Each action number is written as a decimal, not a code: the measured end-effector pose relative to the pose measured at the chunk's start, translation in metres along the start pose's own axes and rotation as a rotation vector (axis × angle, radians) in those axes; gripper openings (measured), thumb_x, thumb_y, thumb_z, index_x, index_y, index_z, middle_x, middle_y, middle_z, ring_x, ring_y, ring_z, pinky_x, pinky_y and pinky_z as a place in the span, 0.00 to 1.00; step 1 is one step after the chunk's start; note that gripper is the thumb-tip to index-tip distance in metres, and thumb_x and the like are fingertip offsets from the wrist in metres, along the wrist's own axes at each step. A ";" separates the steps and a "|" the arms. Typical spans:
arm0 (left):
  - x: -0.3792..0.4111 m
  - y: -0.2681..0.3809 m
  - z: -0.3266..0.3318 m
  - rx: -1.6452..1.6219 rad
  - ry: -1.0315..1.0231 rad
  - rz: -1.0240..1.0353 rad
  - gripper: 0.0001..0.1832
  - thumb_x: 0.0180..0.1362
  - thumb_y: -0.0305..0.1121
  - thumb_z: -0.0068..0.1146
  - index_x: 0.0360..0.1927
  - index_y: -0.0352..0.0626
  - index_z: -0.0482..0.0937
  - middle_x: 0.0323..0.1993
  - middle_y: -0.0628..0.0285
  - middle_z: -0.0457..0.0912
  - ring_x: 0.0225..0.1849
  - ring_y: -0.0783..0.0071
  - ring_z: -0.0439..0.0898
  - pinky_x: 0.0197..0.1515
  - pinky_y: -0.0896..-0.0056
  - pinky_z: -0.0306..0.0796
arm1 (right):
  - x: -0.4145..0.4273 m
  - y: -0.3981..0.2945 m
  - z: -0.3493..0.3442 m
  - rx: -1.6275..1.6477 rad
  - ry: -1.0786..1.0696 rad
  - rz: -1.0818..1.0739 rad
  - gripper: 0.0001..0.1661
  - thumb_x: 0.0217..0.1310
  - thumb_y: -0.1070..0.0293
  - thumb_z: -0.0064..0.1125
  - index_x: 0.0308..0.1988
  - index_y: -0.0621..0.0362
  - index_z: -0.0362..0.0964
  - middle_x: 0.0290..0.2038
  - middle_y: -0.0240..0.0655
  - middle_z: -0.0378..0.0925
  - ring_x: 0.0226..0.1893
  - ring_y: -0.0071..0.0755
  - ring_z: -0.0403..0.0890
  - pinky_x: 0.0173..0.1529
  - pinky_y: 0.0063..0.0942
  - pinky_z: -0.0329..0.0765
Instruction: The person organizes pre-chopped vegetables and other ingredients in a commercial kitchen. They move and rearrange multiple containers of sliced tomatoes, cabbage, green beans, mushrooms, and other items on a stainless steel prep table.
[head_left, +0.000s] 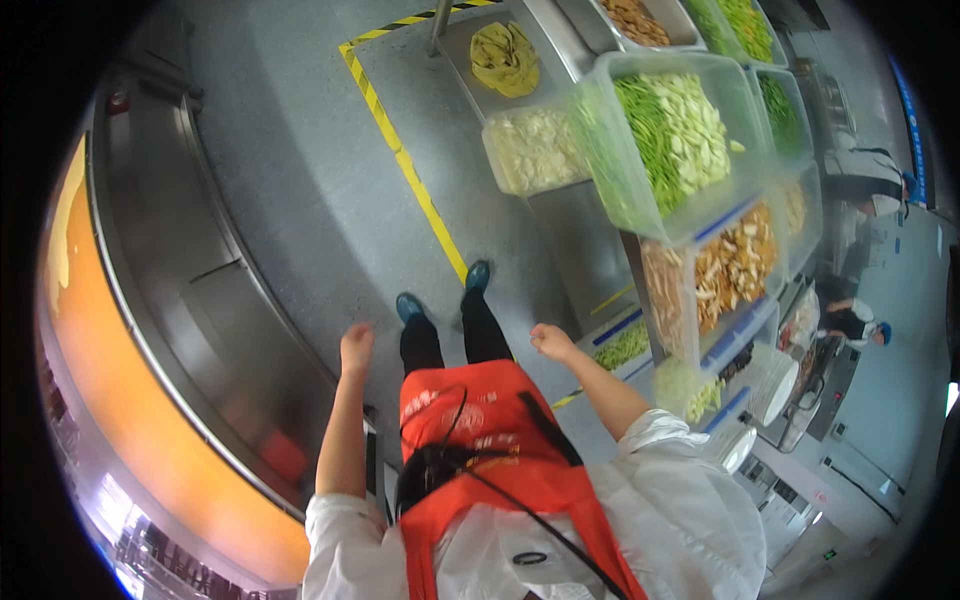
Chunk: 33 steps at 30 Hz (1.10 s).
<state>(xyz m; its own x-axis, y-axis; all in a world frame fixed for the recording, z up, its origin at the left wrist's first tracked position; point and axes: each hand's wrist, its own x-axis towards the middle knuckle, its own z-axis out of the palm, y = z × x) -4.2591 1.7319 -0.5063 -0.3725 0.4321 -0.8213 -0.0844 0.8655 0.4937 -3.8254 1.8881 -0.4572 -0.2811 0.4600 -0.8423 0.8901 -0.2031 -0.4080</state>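
Observation:
My left hand (357, 348) hangs over the floor beside a long steel counter, its fingers curled with no object seen in it. My right hand (551, 341), also loosely curled and holding nothing visible, is nearest to a low plastic tub of shredded green vegetable (624, 346). Right of it stand stacked clear plastic tubs. One holds cut mushrooms (735, 259); a larger one holds sliced pale vegetable (694, 131) beside green stalks (646, 142). A tub of whitish pieces (536, 148) and a crumpled yellow cloth (505, 60) rest on a steel shelf.
A steel counter (165, 225) curves along the left. Yellow tape (420, 196) marks the grey floor near my blue shoes (409, 306). White plates (772, 386) are stacked at the right. Two people in white tops (862, 169) stand at the far right.

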 end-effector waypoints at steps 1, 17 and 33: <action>0.002 -0.022 0.003 0.023 0.000 0.011 0.16 0.51 0.31 0.50 0.44 0.37 0.75 0.27 0.66 0.75 0.27 0.78 0.73 0.23 0.77 0.66 | 0.018 0.003 -0.002 -0.046 0.004 0.034 0.17 0.52 0.66 0.52 0.42 0.61 0.71 0.28 0.40 0.77 0.30 0.33 0.79 0.36 0.31 0.73; 0.139 0.161 0.065 0.091 -0.274 0.206 0.08 0.54 0.32 0.48 0.34 0.39 0.75 0.19 0.65 0.73 0.17 0.79 0.69 0.16 0.81 0.61 | 0.006 0.006 -0.038 0.248 0.409 0.144 0.17 0.50 0.61 0.52 0.40 0.57 0.74 0.39 0.45 0.77 0.38 0.47 0.78 0.42 0.39 0.74; 0.009 0.370 0.211 0.367 -0.750 0.575 0.17 0.55 0.35 0.51 0.48 0.45 0.74 0.39 0.67 0.77 0.39 0.77 0.76 0.35 0.73 0.69 | -0.200 0.054 0.149 0.736 0.348 0.621 0.15 0.50 0.66 0.50 0.40 0.56 0.71 0.24 0.35 0.76 0.21 0.29 0.77 0.20 0.29 0.73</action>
<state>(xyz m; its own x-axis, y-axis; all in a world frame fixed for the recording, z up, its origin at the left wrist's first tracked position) -4.0992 2.1092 -0.3919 0.4196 0.7462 -0.5168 0.2614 0.4459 0.8561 -3.7744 1.6563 -0.3634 0.3785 0.2941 -0.8776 0.3688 -0.9176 -0.1484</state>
